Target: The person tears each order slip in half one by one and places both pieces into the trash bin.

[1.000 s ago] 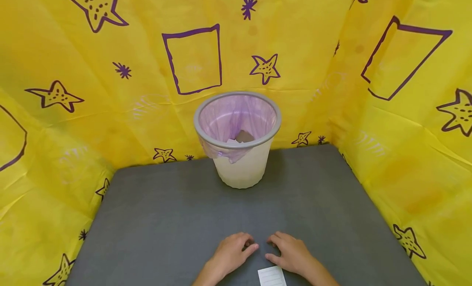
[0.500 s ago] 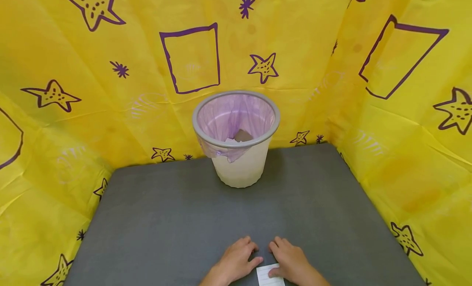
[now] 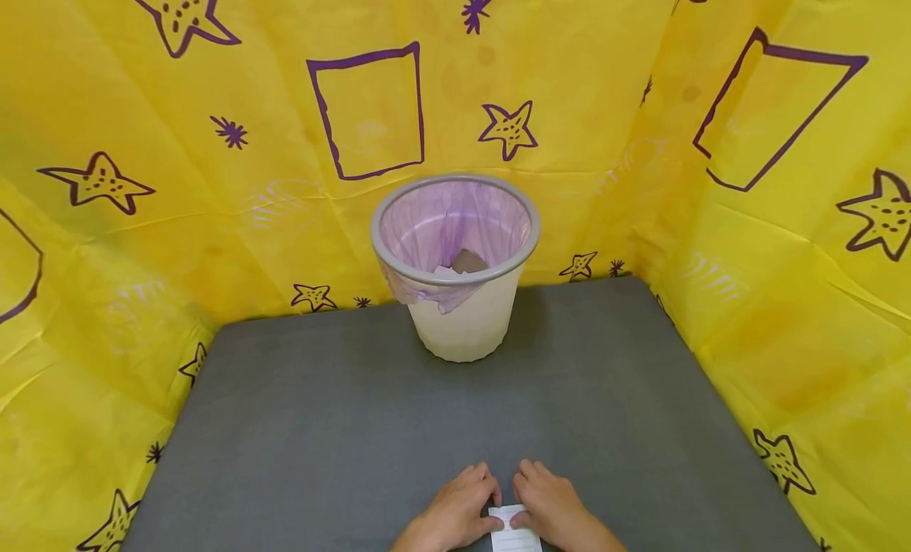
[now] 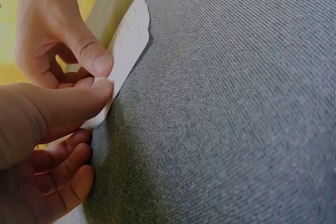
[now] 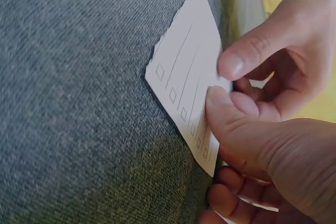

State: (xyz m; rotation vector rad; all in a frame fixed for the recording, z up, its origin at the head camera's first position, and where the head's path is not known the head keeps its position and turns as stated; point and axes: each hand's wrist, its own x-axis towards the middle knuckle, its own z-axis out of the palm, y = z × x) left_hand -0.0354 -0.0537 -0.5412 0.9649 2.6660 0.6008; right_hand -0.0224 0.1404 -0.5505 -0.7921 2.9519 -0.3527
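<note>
A small white sheet of paper point(image 3: 516, 541) lies at the near side of the grey surface, printed with lines and small square boxes. One of its edges is ragged, as the right wrist view shows. My left hand point(image 3: 457, 511) pinches the far edge of the paper point(image 4: 128, 40), thumb on top and fingers curled beneath. Close beside it, my right hand point(image 3: 553, 508) pinches the same edge, its thumb point(image 5: 231, 111) pressed on the sheet. The two thumbtips almost meet. That edge is lifted off the cloth, while the ragged end stays low against it.
A pale waste bin point(image 3: 466, 327) with a grey rim and purple liner stands at the back middle. Inside lie white scraps and a brown piece point(image 3: 469, 262). Yellow patterned fabric walls point(image 3: 277, 133) enclose the grey tabletop point(image 3: 320, 425) at the back and both sides.
Both hands have drawn back toward the paper and closer together. The thumbs and fingers now pinch its far edge, which was free a second ago. The bin has stayed put.
</note>
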